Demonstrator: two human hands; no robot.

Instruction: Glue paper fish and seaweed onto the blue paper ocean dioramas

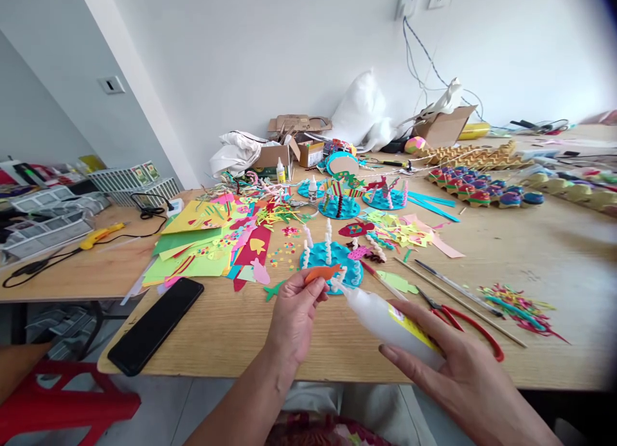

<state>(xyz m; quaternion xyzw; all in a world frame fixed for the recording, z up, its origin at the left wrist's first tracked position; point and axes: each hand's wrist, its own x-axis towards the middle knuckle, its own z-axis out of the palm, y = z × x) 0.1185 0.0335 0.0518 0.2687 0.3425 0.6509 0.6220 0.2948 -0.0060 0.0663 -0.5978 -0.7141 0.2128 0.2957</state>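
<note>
Between the thumb and fingers of my left hand [301, 304] is a small orange paper fish [324, 274]. My right hand [448, 356] is wrapped round a white glue bottle [385, 321] with a yellow label, tilted so its nozzle points at the fish's right end. Whether the nozzle touches the paper I cannot tell. Just behind my hands lies a round blue base [315, 256] with twisted white stems standing on it. A pink spotted paper fish [358, 253] and a dark red paper fish [355, 229] are by its right side.
Red-handled scissors [450, 317], a thin wooden stick [463, 301] and a pile of coloured scraps [523, 308] lie at right. A black phone [157, 324] rests front left, near stacked coloured paper [193, 259]. Finished-looking blue bases [339, 206] and painted egg cartons [482, 187] stand farther back.
</note>
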